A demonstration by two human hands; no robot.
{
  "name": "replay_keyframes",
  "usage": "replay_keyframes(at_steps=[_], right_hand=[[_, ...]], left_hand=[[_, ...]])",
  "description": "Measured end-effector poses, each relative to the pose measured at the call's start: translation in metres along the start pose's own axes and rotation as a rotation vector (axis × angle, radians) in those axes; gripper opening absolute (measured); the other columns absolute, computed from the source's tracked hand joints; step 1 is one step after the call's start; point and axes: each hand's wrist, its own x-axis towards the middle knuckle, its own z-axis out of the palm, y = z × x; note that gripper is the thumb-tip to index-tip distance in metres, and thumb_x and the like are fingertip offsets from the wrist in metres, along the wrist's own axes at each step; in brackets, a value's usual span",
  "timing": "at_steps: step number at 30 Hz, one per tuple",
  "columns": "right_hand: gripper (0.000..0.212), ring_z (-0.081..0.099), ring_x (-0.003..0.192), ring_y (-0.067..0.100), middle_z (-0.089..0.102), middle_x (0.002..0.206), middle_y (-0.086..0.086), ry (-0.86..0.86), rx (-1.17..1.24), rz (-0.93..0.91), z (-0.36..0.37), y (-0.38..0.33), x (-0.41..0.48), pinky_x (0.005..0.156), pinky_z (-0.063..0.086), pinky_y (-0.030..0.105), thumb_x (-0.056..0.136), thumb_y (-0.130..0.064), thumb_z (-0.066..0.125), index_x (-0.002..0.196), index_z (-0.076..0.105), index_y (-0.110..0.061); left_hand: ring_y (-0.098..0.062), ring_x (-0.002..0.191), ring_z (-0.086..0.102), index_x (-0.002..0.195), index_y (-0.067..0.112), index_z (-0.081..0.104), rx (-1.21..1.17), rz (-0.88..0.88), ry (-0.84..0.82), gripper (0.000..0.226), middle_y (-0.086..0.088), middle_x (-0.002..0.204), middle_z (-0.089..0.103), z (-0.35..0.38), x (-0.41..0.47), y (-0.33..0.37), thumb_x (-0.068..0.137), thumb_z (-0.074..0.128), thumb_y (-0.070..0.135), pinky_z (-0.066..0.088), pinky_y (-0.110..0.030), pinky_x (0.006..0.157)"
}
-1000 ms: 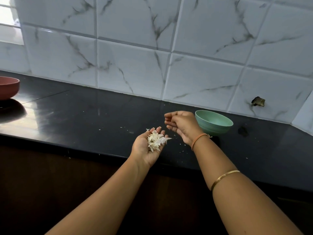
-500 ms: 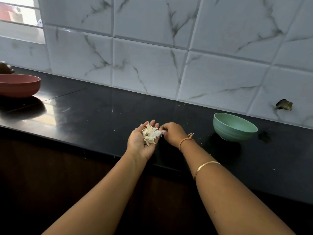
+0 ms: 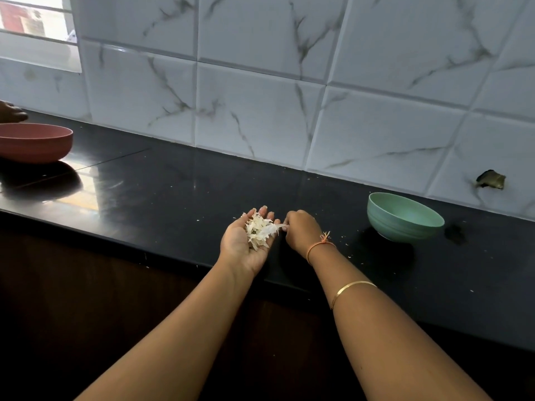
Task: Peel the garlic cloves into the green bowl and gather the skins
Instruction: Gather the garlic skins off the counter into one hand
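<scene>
Our left hand [image 3: 240,248] lies palm up, fingers loose, carrying a pile of white papery garlic skins [image 3: 259,230]. Our right hand [image 3: 302,230] pinches the pile's edge. The round green bowl [image 3: 405,224] stands on the glossy black desk [image 3: 173,198], further right.

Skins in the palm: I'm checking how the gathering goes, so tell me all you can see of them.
The skins are a loose heap of thin, papery, off-white flakes with pointed, curling tips. They lie in the upturned, slightly cupped left hand, held over the front edge of the counter. One strip sticks out rightward, and the right hand pinches its end.
</scene>
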Motion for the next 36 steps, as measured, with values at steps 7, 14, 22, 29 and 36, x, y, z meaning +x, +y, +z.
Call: replay_keyframes(at_steps=[7,14,22,29,36], right_hand=[[0.017,0.056,0.075,0.021,0.06,0.079,0.012,-0.041,0.54,0.217,-0.022,0.02,-0.015,0.074,0.044,0.032,0.089,-0.007,0.053,0.085,0.065,0.005],[0.005,0.051,0.061,0.007,0.06,0.071,0.002,-0.205,1.135,-0.005,-0.086,0.005,-0.048,0.055,0.045,0.016,0.084,-0.001,0.063,0.081,0.064,-0.006],[0.015,0.057,0.063,0.007,0.061,0.07,0.0,-0.16,0.578,-0.204,-0.104,-0.028,-0.059,0.056,0.045,0.017,0.076,0.0,0.071,0.078,0.061,-0.011],[0.013,0.062,0.066,0.013,0.068,0.081,0.012,-0.219,0.538,-0.187,-0.1,-0.038,-0.065,0.049,0.045,0.015,0.083,0.002,0.057,0.086,0.068,-0.002],[0.011,0.061,0.057,0.008,0.064,0.07,0.004,-0.209,0.556,-0.211,-0.094,-0.037,-0.065,0.054,0.051,0.02,0.076,-0.004,0.073,0.081,0.063,-0.003]], left_hand=[[-0.024,0.085,0.061,0.09,0.003,0.055,0.019,-0.013,-0.001,0.024,-0.012,0.091,0.063,-0.004,-0.005,-0.009,0.101,0.036,0.014,0.047,-0.04,0.081],[-0.023,0.084,0.06,0.086,0.001,0.056,0.033,-0.045,-0.005,0.023,-0.012,0.09,0.062,0.001,-0.021,-0.027,0.099,0.039,0.012,0.046,-0.038,0.091],[-0.022,0.085,0.06,0.092,0.0,0.057,0.009,-0.051,-0.009,0.024,-0.012,0.092,0.061,0.0,-0.03,-0.027,0.1,0.038,0.012,0.048,-0.038,0.089],[-0.023,0.087,0.061,0.101,0.0,0.057,0.001,-0.03,-0.016,0.026,-0.014,0.098,0.062,-0.006,-0.028,-0.021,0.101,0.035,0.015,0.049,-0.038,0.078],[-0.027,0.107,0.061,0.118,-0.002,0.056,-0.01,-0.03,0.005,0.031,-0.018,0.117,0.06,-0.009,-0.027,-0.02,0.101,0.037,0.016,0.053,-0.039,0.074]])
